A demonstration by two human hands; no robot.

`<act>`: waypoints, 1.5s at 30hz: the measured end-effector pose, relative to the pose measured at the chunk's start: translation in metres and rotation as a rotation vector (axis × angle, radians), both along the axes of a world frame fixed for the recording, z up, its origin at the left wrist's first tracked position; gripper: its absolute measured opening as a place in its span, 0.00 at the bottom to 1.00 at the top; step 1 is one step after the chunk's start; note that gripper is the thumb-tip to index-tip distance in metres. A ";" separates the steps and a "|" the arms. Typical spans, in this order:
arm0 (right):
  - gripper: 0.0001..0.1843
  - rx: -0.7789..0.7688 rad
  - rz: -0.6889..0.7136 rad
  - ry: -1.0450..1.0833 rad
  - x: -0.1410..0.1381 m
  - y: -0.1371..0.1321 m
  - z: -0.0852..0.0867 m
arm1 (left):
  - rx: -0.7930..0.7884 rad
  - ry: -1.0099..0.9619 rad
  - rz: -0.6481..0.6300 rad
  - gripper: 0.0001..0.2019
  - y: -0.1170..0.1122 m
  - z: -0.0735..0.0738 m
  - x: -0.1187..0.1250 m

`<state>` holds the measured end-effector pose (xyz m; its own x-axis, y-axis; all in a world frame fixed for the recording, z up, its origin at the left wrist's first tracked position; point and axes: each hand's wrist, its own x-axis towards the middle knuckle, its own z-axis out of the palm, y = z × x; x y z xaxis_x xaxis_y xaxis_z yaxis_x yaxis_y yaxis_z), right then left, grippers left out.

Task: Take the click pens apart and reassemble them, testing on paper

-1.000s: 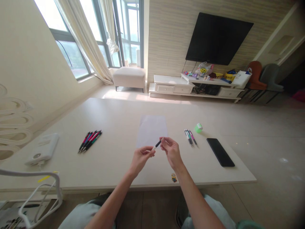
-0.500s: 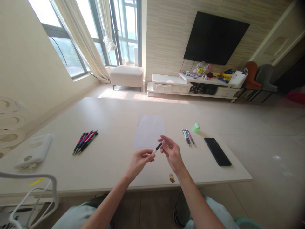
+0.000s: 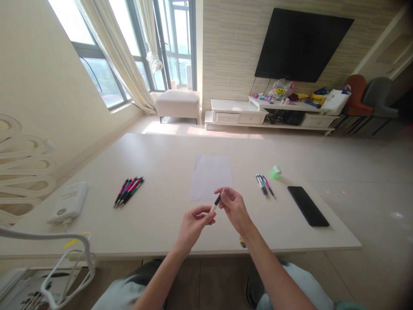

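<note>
Both my hands hold one small pen (image 3: 217, 201) with a black and white barrel, just above the pale table (image 3: 161, 163). My left hand (image 3: 194, 223) pinches its lower, white end. My right hand (image 3: 235, 208) pinches the upper, dark end with thumb and fingertips. A white sheet of paper (image 3: 211, 176) lies flat on the table right behind the hands. A bunch of several pink and dark pens (image 3: 129, 191) lies to the left. Three more pens (image 3: 265, 185) lie to the right.
A green roll of tape (image 3: 275, 172) and a black phone (image 3: 308, 206) lie at the right of the table. A white power bank (image 3: 67, 208) sits near the left edge. A white wire frame (image 3: 64, 262) stands at the near left. A sticker (image 3: 241, 242) shows under my right wrist.
The hands have kept their hold on the pen and drawn slightly nearer to me. The view shifted a little; nothing on the table moved.
</note>
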<state>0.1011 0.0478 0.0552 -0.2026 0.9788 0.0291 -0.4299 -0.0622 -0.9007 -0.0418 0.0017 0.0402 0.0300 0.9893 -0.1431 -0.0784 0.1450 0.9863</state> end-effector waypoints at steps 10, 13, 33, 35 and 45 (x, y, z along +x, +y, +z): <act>0.12 -0.049 -0.119 0.006 0.000 -0.001 -0.006 | 0.007 0.053 0.120 0.15 -0.003 -0.006 0.006; 0.13 -0.009 0.007 0.008 0.005 -0.002 -0.002 | -0.009 0.021 0.077 0.16 -0.003 -0.005 0.006; 0.18 0.108 -0.306 -0.339 0.012 0.007 0.000 | 0.024 -0.329 0.075 0.12 0.027 0.025 0.020; 0.21 0.182 -0.218 -0.397 0.012 0.005 0.001 | 0.009 -0.502 0.092 0.09 0.036 0.033 0.014; 0.11 -0.002 -0.213 -0.008 -0.011 0.005 -0.002 | -0.119 -0.564 -0.006 0.12 0.024 0.004 0.025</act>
